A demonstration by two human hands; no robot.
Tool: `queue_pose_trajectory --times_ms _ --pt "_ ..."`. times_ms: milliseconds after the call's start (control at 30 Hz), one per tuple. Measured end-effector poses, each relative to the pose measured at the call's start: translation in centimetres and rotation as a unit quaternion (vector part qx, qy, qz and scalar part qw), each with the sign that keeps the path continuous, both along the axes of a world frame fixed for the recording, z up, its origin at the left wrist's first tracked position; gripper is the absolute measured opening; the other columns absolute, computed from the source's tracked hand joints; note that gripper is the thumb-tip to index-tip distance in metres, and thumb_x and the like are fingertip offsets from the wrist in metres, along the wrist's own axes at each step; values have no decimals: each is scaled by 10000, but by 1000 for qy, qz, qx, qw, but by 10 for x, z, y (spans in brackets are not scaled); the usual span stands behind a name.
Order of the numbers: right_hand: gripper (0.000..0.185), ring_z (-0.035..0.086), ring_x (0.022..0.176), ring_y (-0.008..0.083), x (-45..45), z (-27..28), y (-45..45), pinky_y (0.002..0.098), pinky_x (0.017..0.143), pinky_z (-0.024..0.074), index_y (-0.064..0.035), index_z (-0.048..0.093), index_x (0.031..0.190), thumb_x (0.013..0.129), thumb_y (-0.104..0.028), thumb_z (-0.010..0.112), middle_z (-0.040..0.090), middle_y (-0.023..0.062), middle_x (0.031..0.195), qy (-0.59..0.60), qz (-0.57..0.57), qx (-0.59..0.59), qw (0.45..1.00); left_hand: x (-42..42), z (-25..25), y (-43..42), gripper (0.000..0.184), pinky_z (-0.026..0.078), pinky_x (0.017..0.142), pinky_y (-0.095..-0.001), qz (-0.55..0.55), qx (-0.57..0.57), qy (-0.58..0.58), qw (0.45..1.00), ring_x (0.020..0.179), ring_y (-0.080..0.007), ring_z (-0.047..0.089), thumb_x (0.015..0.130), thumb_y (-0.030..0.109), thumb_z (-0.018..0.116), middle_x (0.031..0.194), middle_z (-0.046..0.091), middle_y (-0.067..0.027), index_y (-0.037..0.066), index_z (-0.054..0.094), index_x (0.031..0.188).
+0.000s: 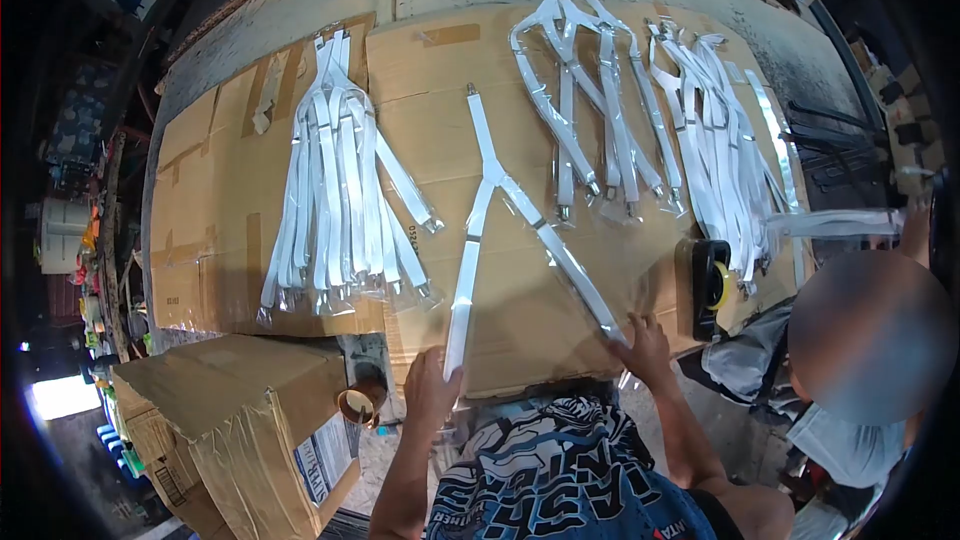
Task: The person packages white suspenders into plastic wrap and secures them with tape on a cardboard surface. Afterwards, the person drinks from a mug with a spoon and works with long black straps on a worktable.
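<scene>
A white Y-shaped pair of suspenders [493, 174] lies spread on the cardboard-covered table, its single strap pointing away from me. My left hand [433, 386] is closed on the lower end of its left strap at the table's near edge. The end of the right strap is in my right hand [643, 349], fingers closed round it. On the left lies a fanned pile of white suspenders [335, 180] in clear plastic. More wrapped suspenders [600, 90] lie at the back right, beside another bunch [715, 140].
A black tape dispenser [706, 290] stands on the right edge of the cardboard sheet [420, 180]. A co-worker [850, 440] sits at the right, holding a wrapped strap [838, 223]. At the lower left are a large carton [230, 390] and a tape roll [358, 406].
</scene>
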State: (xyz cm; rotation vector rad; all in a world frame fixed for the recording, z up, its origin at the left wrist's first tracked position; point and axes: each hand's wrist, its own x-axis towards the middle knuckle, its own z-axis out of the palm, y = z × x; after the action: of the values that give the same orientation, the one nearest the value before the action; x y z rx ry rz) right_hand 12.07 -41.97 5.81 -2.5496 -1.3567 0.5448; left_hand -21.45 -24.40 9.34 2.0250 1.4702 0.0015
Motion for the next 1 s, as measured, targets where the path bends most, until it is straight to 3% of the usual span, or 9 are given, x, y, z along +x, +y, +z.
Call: queue_pose_trajectory --times_ms 33,100,233,400,500,600,800,1000 --pt "555 601 1012 402 7 -3 15 454 846 502 -49 593 1204 759 -329 770 599 214 1152 -17 4 43 999 21 10 16 398 489 853 -470 34 -16 -35 999 988 -404 612 806 205 716 1024 633 -222 0 588 1122" --pt "422 600 1028 390 13 1 70 442 862 499 -46 629 1151 807 -267 735 608 201 1159 88 -21 67 994 48 -5 53 344 487 857 -468 37 6 -96 995 981 -408 610 816 184 706 1024 640 -226 0 623 1095" --pt "222 617 1007 360 22 -8 192 435 851 500 -52 680 1049 849 -149 681 648 139 1101 155 41 191 968 119 -33 145 258 488 902 -435 -16 149 -226 962 1045 -409 599 859 97 645 1115 654 -208 -3 659 1097" --pt "215 636 934 358 37 -36 309 426 829 511 -81 703 1036 824 -97 673 674 150 998 188 132 243 942 179 -71 220 253 505 889 -411 -21 85 -230 969 982 -342 642 858 94 645 1107 671 -152 76 683 1108" --pt "232 649 915 359 38 -57 337 436 818 511 -84 702 1051 822 -86 658 684 156 1005 251 149 170 941 190 -82 235 256 527 831 -407 -37 -12 -178 983 897 -307 666 855 80 639 1040 690 -119 110 695 1103" --pt "241 658 898 368 38 -65 344 445 818 512 -88 703 1060 826 -96 648 690 164 1015 236 185 132 945 191 -90 238 243 552 746 -334 -69 8 -186 980 830 -250 695 838 -2 656 957 690 -119 61 709 1067" --pt "199 650 907 375 36 -68 347 465 800 511 -69 695 1011 824 -89 629 672 156 990 188 242 128 943 188 -106 242 162 548 717 -368 -160 117 -168 966 776 -271 673 799 2 664 897 672 -101 52 719 943" --pt "120 642 916 381 40 -60 357 470 781 504 -30 646 923 810 -59 620 654 166 961 174 291 73 938 189 -102 248 163 530 776 -385 -226 196 -158 941 858 -289 625 783 31 681 947 654 -77 59 708 942"
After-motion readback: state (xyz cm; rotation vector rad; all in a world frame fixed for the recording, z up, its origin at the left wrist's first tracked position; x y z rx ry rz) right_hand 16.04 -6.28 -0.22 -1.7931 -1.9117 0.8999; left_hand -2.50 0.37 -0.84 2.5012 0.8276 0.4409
